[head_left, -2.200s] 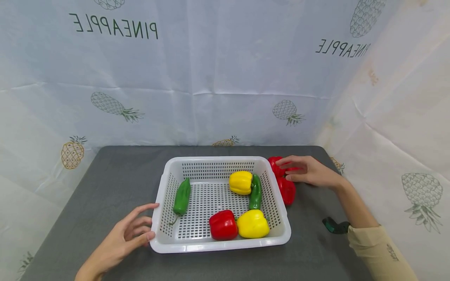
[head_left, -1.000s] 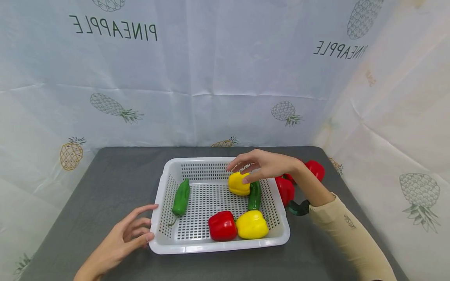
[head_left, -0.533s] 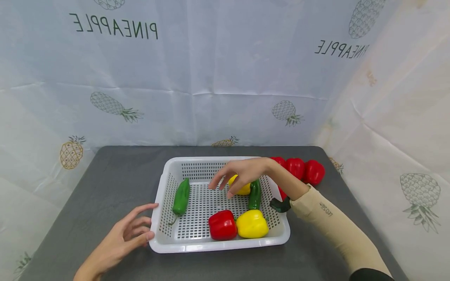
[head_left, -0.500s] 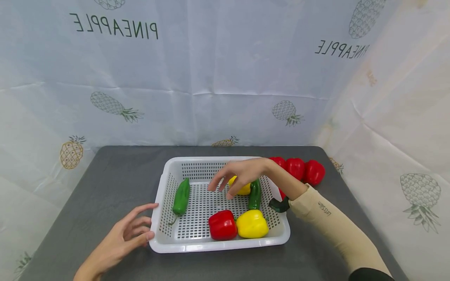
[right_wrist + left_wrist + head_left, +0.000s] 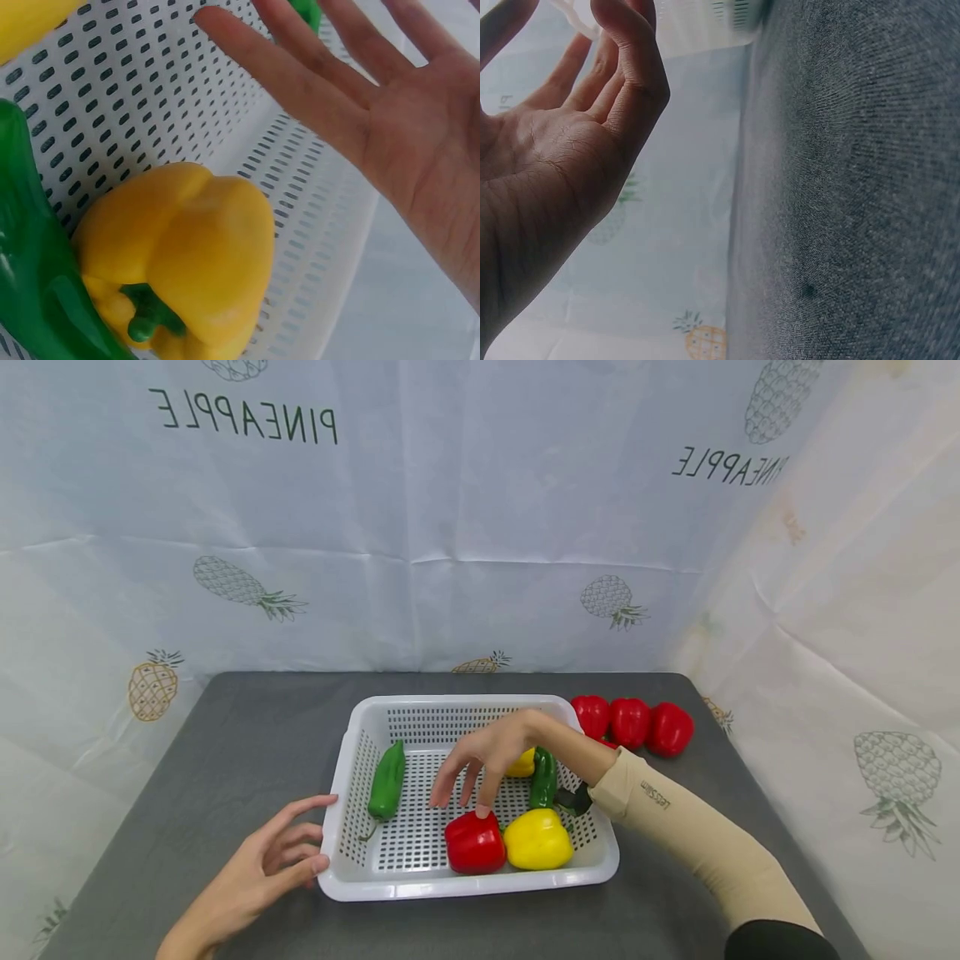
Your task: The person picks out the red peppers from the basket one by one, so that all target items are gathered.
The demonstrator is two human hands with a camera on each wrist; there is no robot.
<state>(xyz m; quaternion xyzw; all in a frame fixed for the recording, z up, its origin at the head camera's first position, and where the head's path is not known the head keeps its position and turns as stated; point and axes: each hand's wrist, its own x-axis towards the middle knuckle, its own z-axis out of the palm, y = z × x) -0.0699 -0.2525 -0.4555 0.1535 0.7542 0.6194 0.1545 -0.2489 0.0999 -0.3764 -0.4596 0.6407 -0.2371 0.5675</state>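
In the head view, my right hand (image 5: 491, 750) hovers over the white plastic basket (image 5: 442, 890), fingers spread and pointing down. Its thumb tip overlaps the top of a red bell pepper (image 5: 476, 847); contact cannot be told. The right wrist view shows an empty palm above a yellow bell pepper (image 5: 187, 247). My left hand (image 5: 258, 868) touches the basket's left rim with its fingertips, fingers loosely bent. Inside the basket also lie a front yellow bell pepper (image 5: 538, 841), a green pepper (image 5: 387, 783), a darker green pepper (image 5: 543, 779) and a partly covered yellow bell pepper (image 5: 522, 765).
Several red bell peppers, among them one at the right end (image 5: 670, 729), lie outside the basket's back right corner. A dark wrist attachment (image 5: 574, 800) hangs by the right sleeve. The grey table (image 5: 262, 718) meets a pineapple-print curtain (image 5: 480, 518) behind.
My right hand has come from the red bell peppers at the right, over the basket's back, then left and forward to the red one inside. My left hand stays at the rim.
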